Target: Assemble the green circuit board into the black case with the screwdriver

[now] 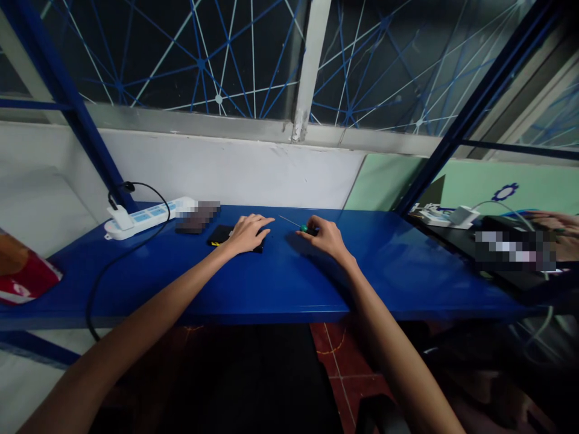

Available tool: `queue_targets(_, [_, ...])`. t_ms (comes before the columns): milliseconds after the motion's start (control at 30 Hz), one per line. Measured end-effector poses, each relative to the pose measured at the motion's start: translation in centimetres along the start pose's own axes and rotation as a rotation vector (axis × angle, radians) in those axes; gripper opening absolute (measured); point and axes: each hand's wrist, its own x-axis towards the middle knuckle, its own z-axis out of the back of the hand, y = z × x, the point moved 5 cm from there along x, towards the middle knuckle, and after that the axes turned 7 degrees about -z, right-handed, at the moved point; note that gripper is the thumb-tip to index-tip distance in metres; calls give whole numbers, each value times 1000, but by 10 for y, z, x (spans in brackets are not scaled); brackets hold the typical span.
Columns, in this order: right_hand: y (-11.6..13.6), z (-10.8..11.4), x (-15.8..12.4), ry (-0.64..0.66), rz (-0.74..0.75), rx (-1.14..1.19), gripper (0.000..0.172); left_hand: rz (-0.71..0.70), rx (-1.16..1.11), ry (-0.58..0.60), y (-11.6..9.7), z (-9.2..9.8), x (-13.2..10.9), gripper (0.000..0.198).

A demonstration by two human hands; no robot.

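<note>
My right hand (326, 236) is closed round a screwdriver with a green and black handle (304, 229). Its thin metal shaft points left and away from me, a little above the blue table (289, 283). My left hand (248, 234) lies over a flat black object (219, 234) with a yellow mark on its near edge. The fingers of that hand are stretched out, and they cover much of the object, so its kind cannot be made out. The screwdriver's tip is just right of the left fingertips, apart from the black object.
A white power strip (149, 218) with a plugged-in black cable (97, 283) lies at the left, beside a blurred-out dark object (198, 217). A red package (29, 271) stands far left. At right are a black laptop-like slab (456, 238), a white adapter (464, 216) and another person's hand (554, 222).
</note>
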Motion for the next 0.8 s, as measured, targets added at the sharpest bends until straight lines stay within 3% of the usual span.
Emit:
queue_targets(100, [1, -2, -1, 60, 21, 30, 33, 11, -137, 113, 12, 7, -7, 52])
queue_targets(200, [9, -8, -6, 229, 82, 112, 39, -33, -247, 230, 21, 14, -14, 74])
queue_targets(267, [13, -12, -10, 340, 102, 141, 46, -57, -265, 277, 25, 15, -17, 72])
queue_targets(467, [20, -22, -18, 505, 100, 146, 53, -53, -293, 248, 26, 14, -17, 61])
queue_targets(800, [21, -27, -19, 531, 93, 125, 50, -17, -287, 220, 30, 10, -16, 63])
